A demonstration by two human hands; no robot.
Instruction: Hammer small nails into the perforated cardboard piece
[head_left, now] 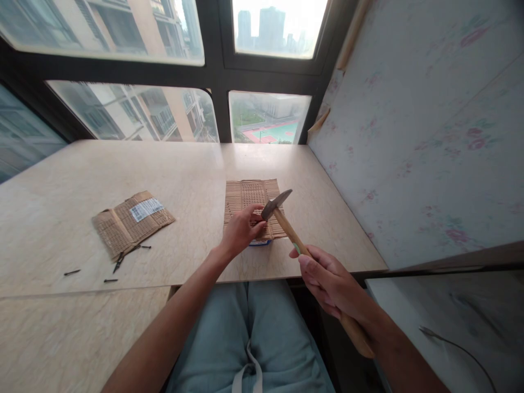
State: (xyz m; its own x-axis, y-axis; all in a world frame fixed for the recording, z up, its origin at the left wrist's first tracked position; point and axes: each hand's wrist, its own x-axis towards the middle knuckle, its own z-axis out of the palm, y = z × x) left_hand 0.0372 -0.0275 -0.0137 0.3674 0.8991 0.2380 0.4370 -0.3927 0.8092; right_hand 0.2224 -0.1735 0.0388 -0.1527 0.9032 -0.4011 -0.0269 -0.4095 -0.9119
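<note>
My right hand (327,281) grips the wooden handle of a hammer (286,221); its metal head hangs just above a ribbed cardboard piece (254,196) on the table. My left hand (241,226) rests on that cardboard right under the hammer head, fingers pinched together on something too small to make out. The cardboard lies over a small blue and white thing (260,242) near the table's front edge.
A second torn cardboard piece (131,221) with a white label lies to the left, with several dark nails (123,259) scattered beside it. The beige table (82,191) meets a papered wall (417,136) on the right and windows behind.
</note>
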